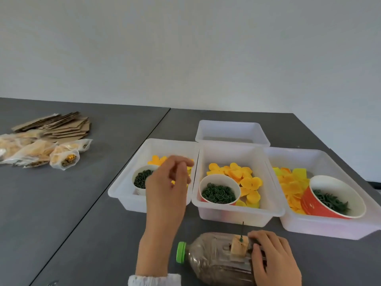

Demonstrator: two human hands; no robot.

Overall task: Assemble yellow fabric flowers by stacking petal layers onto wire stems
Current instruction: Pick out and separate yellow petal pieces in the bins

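Early going: the wire stem (241,231) stands bare in the bottle (216,258), steadied by the right hand (272,259) gripping it. The left hand (168,182), fingers curled, hovers over the left tray (123,188)'s yellow petals (157,160); any pinch is unclear.

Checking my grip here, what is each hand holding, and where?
Right hand grips the bottle around its base end. Left hand, over the left bin, has curled fingers; anything pinched cannot be told.

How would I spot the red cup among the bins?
Three translucent bins sit in a row on the grey table. In the rightmost bin, among yellow petals, leans the red cup of green pieces. It is tilted and the largest cup.
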